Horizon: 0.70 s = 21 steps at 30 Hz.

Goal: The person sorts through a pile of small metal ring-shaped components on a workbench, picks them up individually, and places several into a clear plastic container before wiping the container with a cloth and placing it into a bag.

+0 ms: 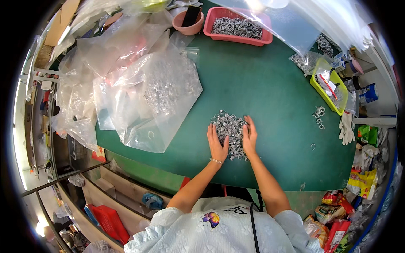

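Observation:
A heap of small silver rings (230, 126), some with shiny clear stones, lies on the green tabletop (249, 80) in front of me. My left hand (217, 144) rests against the heap's left side, fingers stretched out and pointing away from me. On the opposite side, my right hand (249, 137) touches the rings' edge, its fingers long and slightly apart. The palms face each other with the heap between them, and neither hand grasps a ring. A few loose rings (319, 117) form a small cluster to the right.
Clear plastic bags (147, 97), one with rings inside, cover the left side. Far back stand a pink basket (209, 31) of silver pieces and a pink bowl (181, 28) with a phone. At right are a yellow-green basket (315, 85) and white gloves (346, 128).

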{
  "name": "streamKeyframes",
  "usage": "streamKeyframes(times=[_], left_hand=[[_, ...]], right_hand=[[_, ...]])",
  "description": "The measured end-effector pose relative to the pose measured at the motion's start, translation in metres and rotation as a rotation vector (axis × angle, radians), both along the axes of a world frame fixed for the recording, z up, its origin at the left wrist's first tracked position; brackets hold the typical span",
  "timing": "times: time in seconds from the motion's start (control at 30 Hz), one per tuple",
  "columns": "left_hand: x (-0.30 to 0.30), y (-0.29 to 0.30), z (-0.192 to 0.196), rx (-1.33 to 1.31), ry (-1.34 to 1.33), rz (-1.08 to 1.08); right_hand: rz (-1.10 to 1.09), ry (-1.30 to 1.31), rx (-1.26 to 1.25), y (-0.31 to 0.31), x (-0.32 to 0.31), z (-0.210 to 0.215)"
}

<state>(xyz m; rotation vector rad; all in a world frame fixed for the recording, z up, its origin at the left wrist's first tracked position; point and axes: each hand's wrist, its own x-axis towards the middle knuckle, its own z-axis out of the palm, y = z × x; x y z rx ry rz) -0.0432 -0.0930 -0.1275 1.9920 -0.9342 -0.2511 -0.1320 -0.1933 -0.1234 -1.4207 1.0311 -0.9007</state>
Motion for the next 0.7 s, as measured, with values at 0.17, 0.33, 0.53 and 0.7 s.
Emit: streamKeyframes(times=[0.17,0.33,0.53,0.7], left_hand=[[-0.007,-0.017,0.002,-0.094,0.023,0.12],[-0.003,-0.03,0.003,-0.079,0.008,0.193],[0.003,-0.032,0.008,-0.091,0.101,0.239],[0.007,-0.031,0.012,-0.202,0.214,0.289]], right_hand=[[-0.022,0.09,-0.046,0.002,0.017,-0.007],[-0.046,-0.193,0.369,0.016,0.033,0.0],[-0.089,-0.149,0.348,0.028,0.043,0.012],[-0.283,-0.392,0.593,0.039,0.053,0.021]])
